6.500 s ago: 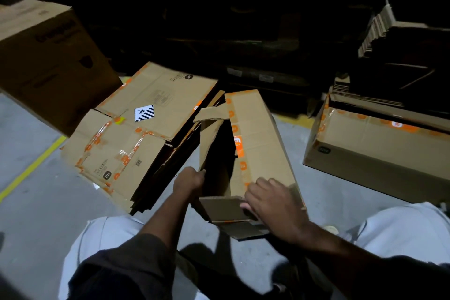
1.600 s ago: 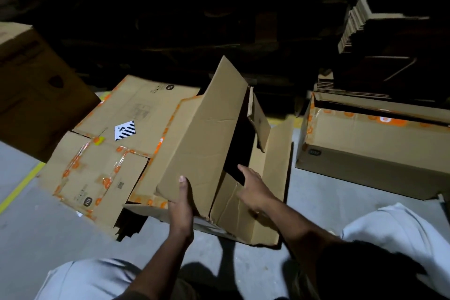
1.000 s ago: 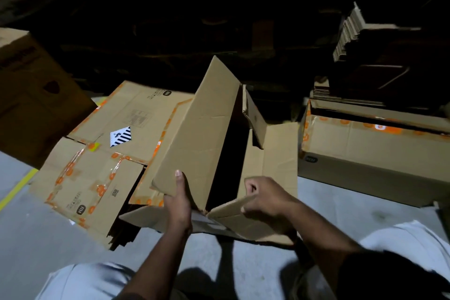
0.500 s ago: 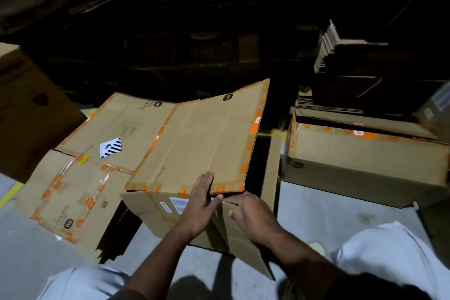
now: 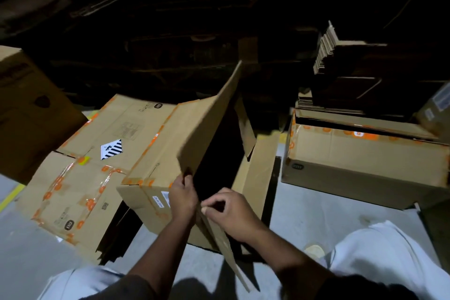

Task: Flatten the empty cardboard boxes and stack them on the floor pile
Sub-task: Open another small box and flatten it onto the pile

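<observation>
A brown cardboard box (image 5: 185, 143) with orange tape stands half collapsed in front of me, one wide panel tilted up and a dark gap under it. My left hand (image 5: 183, 196) grips the near edge of that raised panel. My right hand (image 5: 230, 208) pinches a thin flap edge that runs down toward my knees. To the left lies the floor pile (image 5: 80, 178) of flattened boxes, the top one bearing a black-and-white striped label. The held box leans partly over the pile's right side.
A long box (image 5: 360, 156) with orange tape sits on the floor at the right, with stacked flat cardboard (image 5: 341, 56) behind it. A big brown box (image 5: 26, 114) stands at the left. Grey concrete floor (image 5: 316, 217) shows between; my knees fill the bottom corners.
The wide panel that lay nearly flat half a second ago is now lifted on edge, opening a dark gap. My left hand moved to its near edge; my right hand now pinches a flap.
</observation>
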Action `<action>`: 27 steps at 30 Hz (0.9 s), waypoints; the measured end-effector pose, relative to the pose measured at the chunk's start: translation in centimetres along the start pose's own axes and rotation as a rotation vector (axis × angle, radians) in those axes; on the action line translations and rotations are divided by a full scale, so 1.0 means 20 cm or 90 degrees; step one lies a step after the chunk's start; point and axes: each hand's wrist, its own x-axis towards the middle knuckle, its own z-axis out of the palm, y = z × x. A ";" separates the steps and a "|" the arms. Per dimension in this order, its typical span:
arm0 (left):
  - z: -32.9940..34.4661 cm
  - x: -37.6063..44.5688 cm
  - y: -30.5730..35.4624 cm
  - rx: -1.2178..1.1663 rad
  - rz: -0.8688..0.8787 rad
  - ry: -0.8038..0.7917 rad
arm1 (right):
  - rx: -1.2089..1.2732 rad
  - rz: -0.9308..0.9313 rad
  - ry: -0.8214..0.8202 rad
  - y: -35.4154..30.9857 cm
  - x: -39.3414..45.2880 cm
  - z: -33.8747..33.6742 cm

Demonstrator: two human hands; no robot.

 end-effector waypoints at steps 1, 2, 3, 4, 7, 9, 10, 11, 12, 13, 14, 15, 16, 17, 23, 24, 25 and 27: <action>-0.01 -0.01 -0.04 -0.002 -0.024 0.037 | 0.072 0.035 -0.017 0.00 0.02 -0.01; -0.03 -0.04 -0.06 -0.009 -0.051 0.048 | 0.145 0.077 -0.007 0.00 0.04 -0.04; -0.04 -0.08 -0.10 -0.031 -0.072 0.047 | 0.218 0.126 0.022 0.01 0.07 -0.06; -0.05 -0.12 -0.13 -0.056 -0.091 0.046 | 0.289 0.174 0.050 0.02 0.09 -0.09; -0.03 -0.22 -0.18 -0.108 -0.148 0.029 | 0.354 0.268 0.027 0.07 0.17 -0.14; -0.01 -0.26 -0.20 -0.119 -0.151 0.014 | 0.311 0.281 0.021 0.08 0.23 -0.13; -0.01 -0.27 -0.21 -0.118 -0.154 0.006 | 0.310 0.278 0.051 0.09 0.26 -0.12; -0.01 -0.27 -0.25 -0.114 -0.160 -0.003 | 0.321 0.276 0.093 0.10 0.30 -0.12; -0.01 -0.28 -0.26 -0.103 -0.176 -0.015 | 0.332 0.276 0.138 0.11 0.34 -0.12; -0.01 -0.27 -0.28 -0.093 -0.183 -0.030 | 0.345 0.282 0.179 0.14 0.38 -0.12; -0.01 -0.27 -0.29 -0.066 -0.183 -0.047 | 0.358 0.288 0.213 0.16 0.42 -0.13; 0.00 -0.25 -0.29 -0.028 -0.157 -0.077 | 0.367 0.293 0.239 0.20 0.47 -0.15; 0.00 -0.24 -0.27 0.061 -0.127 -0.114 | 0.374 0.297 0.256 0.23 0.51 -0.17; 0.02 -0.22 -0.26 0.184 -0.080 -0.149 | 0.379 0.303 0.268 0.26 0.56 -0.19; 0.20 -0.13 -0.29 0.190 -0.183 -0.210 | 0.459 0.356 0.309 0.45 0.83 -0.44; 0.23 -0.11 -0.30 0.136 -0.234 -0.186 | 0.442 0.358 0.305 0.49 0.86 -0.49; 0.25 -0.09 -0.27 0.102 -0.281 -0.169 | 0.421 0.361 0.299 0.52 0.89 -0.52; 0.29 -0.04 -0.22 0.057 -0.306 -0.169 | 0.393 0.351 0.272 0.56 0.95 -0.57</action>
